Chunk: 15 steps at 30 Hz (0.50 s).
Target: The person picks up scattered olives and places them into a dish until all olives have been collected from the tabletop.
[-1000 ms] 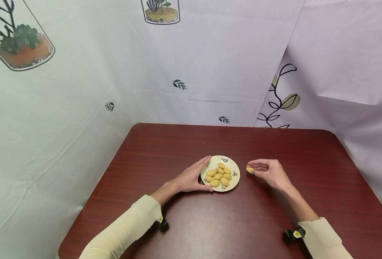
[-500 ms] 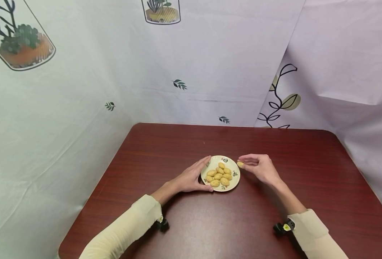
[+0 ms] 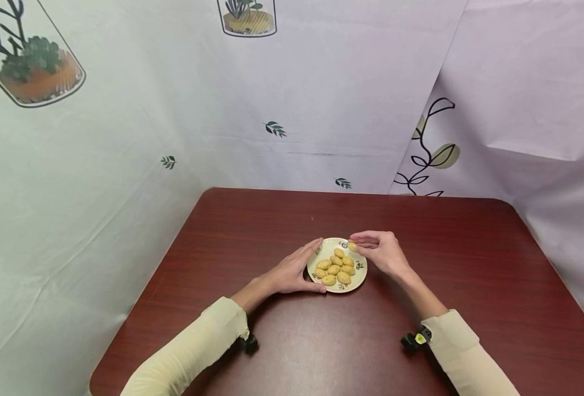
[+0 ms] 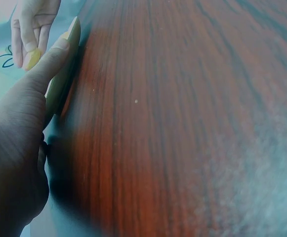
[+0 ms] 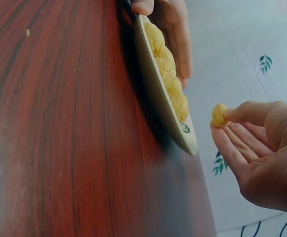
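Observation:
A round cream plate with small printed marks holds several yellow, oval, wrinkled nut-like pieces; I cannot tell their exact kind. My left hand curves round the plate's left side, and in the left wrist view its thumb lies on the rim. Between thumb and fingertips my right hand pinches one more yellow oval piece. In the head view that piece appears over the plate's upper right rim. From the right wrist it shows raised above the plate, apart from the pieces there.
A dark red wood-grain table with rounded corners bears the plate. Pale cloth with printed plants hangs behind it and at both sides. A black device sits at each wrist, beside the cream sleeves.
My right hand has moved left and slightly away from me with the yellow piece, from beside the plate to over its upper right rim. My left hand and the plate stay where they were.

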Tool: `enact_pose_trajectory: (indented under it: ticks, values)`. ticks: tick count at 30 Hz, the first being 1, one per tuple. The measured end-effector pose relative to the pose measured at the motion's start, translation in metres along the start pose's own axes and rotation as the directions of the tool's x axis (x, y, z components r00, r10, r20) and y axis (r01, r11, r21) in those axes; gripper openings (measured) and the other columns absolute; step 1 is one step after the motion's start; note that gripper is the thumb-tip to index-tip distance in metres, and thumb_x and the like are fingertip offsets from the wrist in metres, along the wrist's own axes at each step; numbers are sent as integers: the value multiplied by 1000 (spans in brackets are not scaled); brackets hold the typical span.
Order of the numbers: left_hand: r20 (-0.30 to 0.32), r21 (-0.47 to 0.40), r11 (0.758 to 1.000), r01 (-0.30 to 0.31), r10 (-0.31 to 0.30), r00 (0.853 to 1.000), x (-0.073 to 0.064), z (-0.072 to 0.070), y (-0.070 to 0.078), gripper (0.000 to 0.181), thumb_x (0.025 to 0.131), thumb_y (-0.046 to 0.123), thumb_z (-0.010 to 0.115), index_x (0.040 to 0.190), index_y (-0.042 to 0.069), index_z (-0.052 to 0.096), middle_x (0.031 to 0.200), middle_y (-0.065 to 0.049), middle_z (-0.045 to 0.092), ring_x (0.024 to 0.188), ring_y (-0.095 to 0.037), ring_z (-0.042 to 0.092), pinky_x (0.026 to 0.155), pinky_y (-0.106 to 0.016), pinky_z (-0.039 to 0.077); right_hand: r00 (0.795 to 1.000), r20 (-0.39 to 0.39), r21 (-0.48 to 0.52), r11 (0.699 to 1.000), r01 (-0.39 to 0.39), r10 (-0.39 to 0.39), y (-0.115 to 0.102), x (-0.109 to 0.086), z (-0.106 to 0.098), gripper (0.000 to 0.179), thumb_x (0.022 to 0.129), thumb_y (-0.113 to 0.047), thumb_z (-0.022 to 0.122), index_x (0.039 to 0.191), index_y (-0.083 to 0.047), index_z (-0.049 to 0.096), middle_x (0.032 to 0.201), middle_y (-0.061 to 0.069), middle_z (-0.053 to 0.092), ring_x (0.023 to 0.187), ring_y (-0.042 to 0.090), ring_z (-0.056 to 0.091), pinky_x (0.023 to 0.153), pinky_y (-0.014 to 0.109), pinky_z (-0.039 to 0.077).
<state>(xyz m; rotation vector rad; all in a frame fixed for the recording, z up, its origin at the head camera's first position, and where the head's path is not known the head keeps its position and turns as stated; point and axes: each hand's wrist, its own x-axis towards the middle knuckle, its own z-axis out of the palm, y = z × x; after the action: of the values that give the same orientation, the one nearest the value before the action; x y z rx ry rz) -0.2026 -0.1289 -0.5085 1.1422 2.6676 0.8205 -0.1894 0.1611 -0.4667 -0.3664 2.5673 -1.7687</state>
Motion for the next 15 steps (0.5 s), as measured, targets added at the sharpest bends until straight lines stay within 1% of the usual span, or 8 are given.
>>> enact_pose_trajectory:
  ticks: [6, 10, 15]
  values:
    - [-4, 8, 1000, -14, 14, 1000, 0, 0, -1, 123, 85, 57, 86, 171, 7, 13, 176, -12, 19, 161, -24, 21, 126, -49, 28, 1000, 3, 0, 1000, 8, -8, -3, 9, 13, 26, 94, 4, 77, 120, 7, 76, 115, 22, 77, 107, 38, 75, 85, 26, 60]
    - [0, 8, 1000, -7, 7, 1000, 0, 0, 0, 123, 85, 57, 86, 171, 8, 12, 177, -11, 18, 161, -24, 20, 126, -49, 28, 1000, 16, 8, 1000, 27, -27, -4, 14, 21, 26, 94, 4, 78, 119, 8, 76, 113, 23, 77, 106, 38, 76, 84, 27, 61]
    - [7, 10, 1000, -2, 2, 1000, 0, 1, -1, 124, 85, 58, 85, 172, 9, 11, 177, -9, 17, 161, -23, 20, 126, -49, 28, 998, 35, -6, 999, 43, -43, -2, 18, 30, 25, 93, 5, 78, 118, 7, 77, 112, 21, 78, 105, 37, 76, 83, 27, 61]
